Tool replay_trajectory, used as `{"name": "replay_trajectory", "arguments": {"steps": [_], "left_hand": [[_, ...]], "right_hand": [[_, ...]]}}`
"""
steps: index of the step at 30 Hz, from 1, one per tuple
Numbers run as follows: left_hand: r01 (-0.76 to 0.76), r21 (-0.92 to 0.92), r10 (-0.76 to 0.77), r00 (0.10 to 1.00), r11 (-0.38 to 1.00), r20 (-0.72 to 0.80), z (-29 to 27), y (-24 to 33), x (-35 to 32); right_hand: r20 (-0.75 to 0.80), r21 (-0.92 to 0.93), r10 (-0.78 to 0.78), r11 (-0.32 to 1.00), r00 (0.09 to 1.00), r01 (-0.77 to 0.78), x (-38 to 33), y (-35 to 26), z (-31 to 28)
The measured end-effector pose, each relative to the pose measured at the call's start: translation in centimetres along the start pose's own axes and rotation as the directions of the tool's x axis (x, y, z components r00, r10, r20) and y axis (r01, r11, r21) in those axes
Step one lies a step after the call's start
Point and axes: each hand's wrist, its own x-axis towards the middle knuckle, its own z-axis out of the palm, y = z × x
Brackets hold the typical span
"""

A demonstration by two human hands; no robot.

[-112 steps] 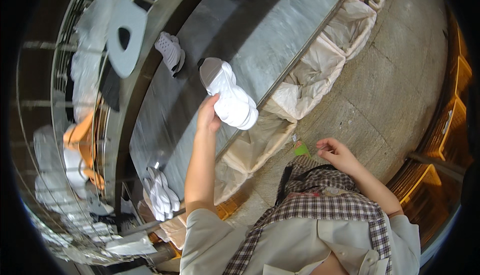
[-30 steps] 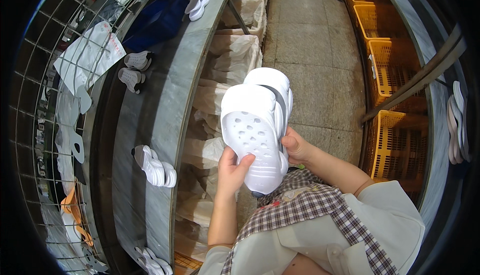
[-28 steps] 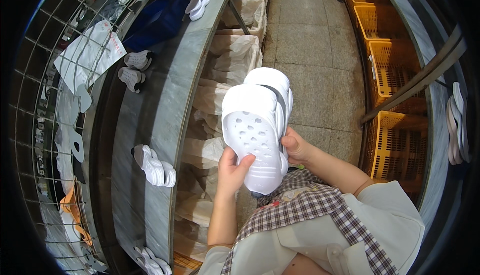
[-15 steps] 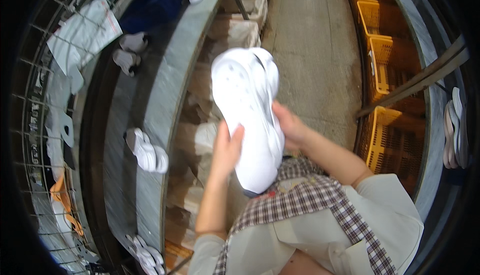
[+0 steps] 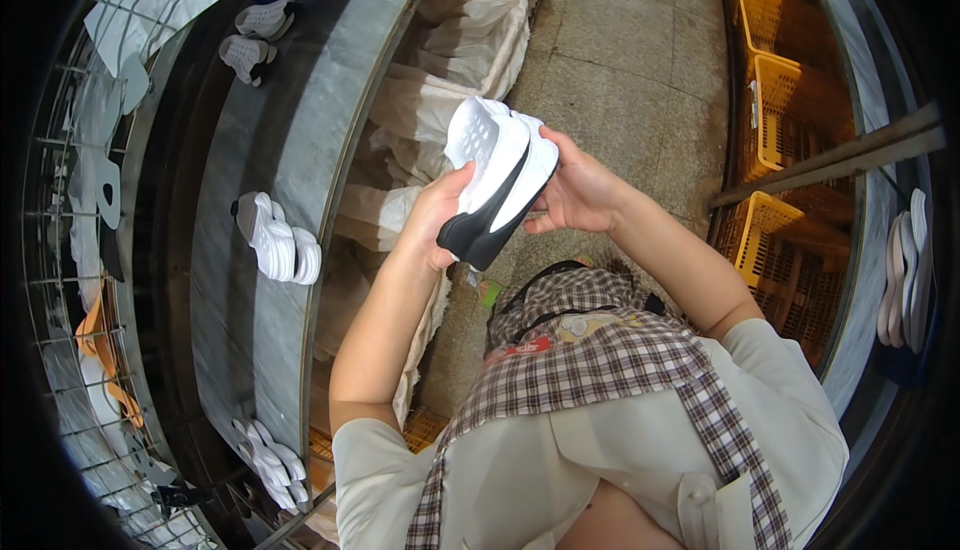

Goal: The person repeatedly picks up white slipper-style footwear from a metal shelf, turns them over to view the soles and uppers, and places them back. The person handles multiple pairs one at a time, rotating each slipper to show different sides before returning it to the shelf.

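Note:
A pair of white shoe soles with black heel parts is held in front of me, one against the other, toes pointing away and heels toward me. My left hand is closed round the left edge near the heel, with the thumb on the upper face. My right hand grips the right edge, its fingertips partly hidden behind the soles. On the grey conveyor-like surface at left lie another white pair of soles and, farther along, two pale soles with dark heels. More white soles sit at its near end.
Cloth-lined bins stand below the left surface. Yellow plastic crates line the right side, beneath a slanting metal bar. Several soles stand at far right. A wire mesh borders the far left; the floor runs between.
The soles have tilted, so their black heels and sides now show. Both hands have moved up, the right toward the toe end. My view has shifted as well.

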Motion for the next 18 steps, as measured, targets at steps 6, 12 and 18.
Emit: {"name": "replay_trajectory", "arguments": {"steps": [6,12,18], "left_hand": [[0.061,-0.145,-0.050,0.995,0.988,0.081,-1.4,-0.6,0.5],[0.046,-0.134,-0.037,0.997,0.990,0.064,-1.1,-0.7,0.2],[-0.228,-0.006,0.228,0.972,0.974,0.048,0.0,-2.2,0.3]], "right_hand": [[-0.038,0.008,0.051,0.999,0.998,-0.051,0.4,0.4,-0.4],[-0.058,-0.013,0.064,0.998,0.996,-0.065,0.8,0.6,-0.4],[-0.053,-0.159,-0.208,0.967,0.977,0.197,0.2,0.7,1.1]]}}
